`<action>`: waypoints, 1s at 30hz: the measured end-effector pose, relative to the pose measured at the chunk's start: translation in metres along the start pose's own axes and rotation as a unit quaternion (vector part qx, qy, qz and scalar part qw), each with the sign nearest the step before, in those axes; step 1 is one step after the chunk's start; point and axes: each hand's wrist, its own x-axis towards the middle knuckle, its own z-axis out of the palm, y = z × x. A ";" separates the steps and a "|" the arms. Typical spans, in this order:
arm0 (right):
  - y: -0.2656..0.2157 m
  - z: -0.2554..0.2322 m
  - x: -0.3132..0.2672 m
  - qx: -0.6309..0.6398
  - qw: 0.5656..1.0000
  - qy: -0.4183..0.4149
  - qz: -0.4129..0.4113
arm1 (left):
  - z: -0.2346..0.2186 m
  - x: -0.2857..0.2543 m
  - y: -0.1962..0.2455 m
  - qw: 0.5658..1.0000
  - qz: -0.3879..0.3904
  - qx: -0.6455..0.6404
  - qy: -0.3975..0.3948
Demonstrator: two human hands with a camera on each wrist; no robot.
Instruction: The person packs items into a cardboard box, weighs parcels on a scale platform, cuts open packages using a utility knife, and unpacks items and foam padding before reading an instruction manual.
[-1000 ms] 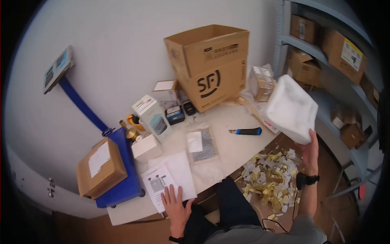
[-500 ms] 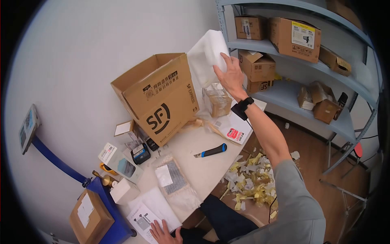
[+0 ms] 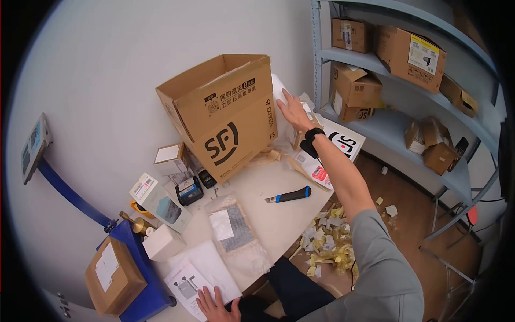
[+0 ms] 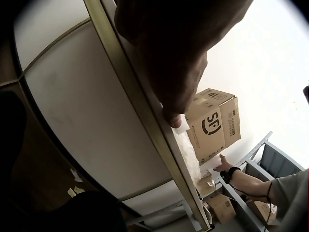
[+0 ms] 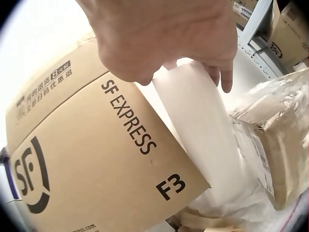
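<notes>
My right hand [image 3: 296, 114] is at the upper edge of a white foam piece [image 3: 278, 88], its fingers extended. The foam stands upright between the large SF carton [image 3: 236, 123] and a wrapped box [image 3: 298, 138]; the carton hides part of it. In the right wrist view the hand [image 5: 164, 38] touches the top of the foam [image 5: 203, 125], fingers pointing down past it. My left hand [image 3: 217, 307] rests with spread fingers on a printed sheet [image 3: 188, 287] at the table's front edge. The left wrist view shows this hand [image 4: 169, 58] dark and close.
A blue-black knife [image 3: 289, 195] lies on the table [image 3: 257, 201], right of a bubble-wrapped packet [image 3: 236, 231]. White boxes, a black device [image 3: 189, 190] and a blue scale [image 3: 134, 268] bearing a carton stand left. Shelves [image 3: 354, 56] hold cartons; paper scraps [image 3: 327, 241] litter the floor.
The right hand and foam have moved from the right side over the table and down behind the carton's right side. The grasping fingers have straightened. The left hand stays on the sheet.
</notes>
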 end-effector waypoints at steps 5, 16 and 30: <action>-0.013 -0.031 -0.001 -0.019 1.000 -0.007 0.013 | 0.001 0.004 -0.002 1.000 0.004 0.004 0.001; -0.007 -0.019 0.005 -0.008 0.997 -0.073 -0.005 | 0.001 0.004 -0.001 1.000 0.000 -0.003 0.014; -0.043 -0.027 0.025 0.017 0.987 0.152 0.044 | 0.026 -0.006 -0.024 0.999 0.010 0.005 0.049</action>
